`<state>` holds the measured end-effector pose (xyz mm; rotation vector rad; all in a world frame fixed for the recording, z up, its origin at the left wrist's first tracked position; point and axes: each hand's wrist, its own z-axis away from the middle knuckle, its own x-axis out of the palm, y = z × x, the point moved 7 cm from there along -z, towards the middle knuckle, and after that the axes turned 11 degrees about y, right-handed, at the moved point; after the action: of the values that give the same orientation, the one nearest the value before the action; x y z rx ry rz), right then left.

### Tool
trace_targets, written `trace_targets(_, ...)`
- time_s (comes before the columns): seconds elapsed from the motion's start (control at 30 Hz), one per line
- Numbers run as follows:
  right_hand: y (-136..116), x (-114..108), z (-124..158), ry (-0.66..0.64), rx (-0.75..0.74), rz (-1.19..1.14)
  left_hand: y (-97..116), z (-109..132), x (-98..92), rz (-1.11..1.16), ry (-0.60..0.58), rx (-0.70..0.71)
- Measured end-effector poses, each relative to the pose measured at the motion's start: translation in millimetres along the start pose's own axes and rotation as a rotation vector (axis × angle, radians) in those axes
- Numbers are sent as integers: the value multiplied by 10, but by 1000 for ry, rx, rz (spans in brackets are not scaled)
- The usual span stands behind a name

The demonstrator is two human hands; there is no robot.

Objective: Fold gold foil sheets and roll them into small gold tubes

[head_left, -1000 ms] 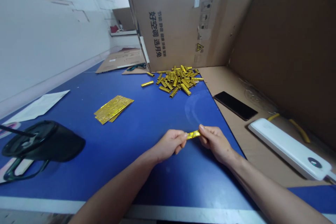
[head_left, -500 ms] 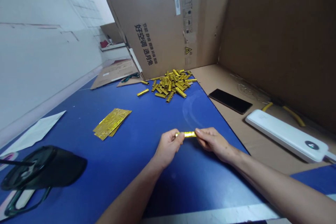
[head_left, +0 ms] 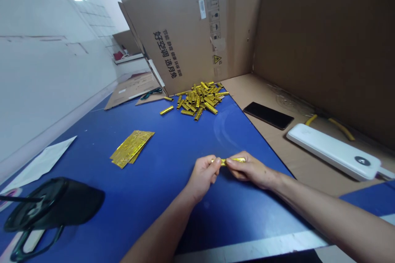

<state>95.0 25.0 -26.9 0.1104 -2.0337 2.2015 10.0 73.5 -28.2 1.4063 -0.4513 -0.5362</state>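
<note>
Right hand [head_left: 251, 172] and left hand [head_left: 202, 176] both grasping: fingers closed on a gold foil roll [head_left: 235, 160], one end held in each hand. The roll lies between the hands, its long axis running crosswise to the forearms and near level, with the right hand's fingers lying along more of its length. Contact with the blue counter [head_left: 160, 205] beneath cannot be determined.

Taking the roll as landmark: a heap of gold foil tubes [head_left: 199, 102] lies straight ahead at the counter's far end, against a leaning cardboard box [head_left: 182, 33]. Flat gold foil strips [head_left: 131, 148] lie ahead and left. A black smartphone [head_left: 268, 115] and a white power bank [head_left: 331, 151] rest ahead and right, on a cardboard sheet [head_left: 247, 90]. A black tipped-over object [head_left: 52, 205] sits far left.
</note>
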Motion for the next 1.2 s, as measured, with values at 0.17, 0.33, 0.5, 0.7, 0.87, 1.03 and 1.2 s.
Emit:
trace_targets(0.17, 27, -106, -40, 76, 60, -14, 70, -73, -181, 102, 120, 0)
trace_targets(0.33, 50, -64, -3, -17, 80, 62, 113, -85, -224, 151, 133, -4)
trace_targets(0.5, 58, 7, 30, -91, 64, 157, 71, -66, -133, 153, 34, -70)
trace_targets(0.7, 4, 88, 30, -104, -11, 184, -8, 11, 78, 171, -81, -55)
trace_targets(0.87, 1, 132, 53, -152, 8, 172, -23, 29, 86, 179, -66, -90)
trace_targets(1.03, -26, 68, 57, -136, 47, 172, 59, -36, -110, 259, 78, -60)
trace_targets(1.2, 3, 53, 38, -123, 82, 92, 69, -40, -128, 280, 61, -57)
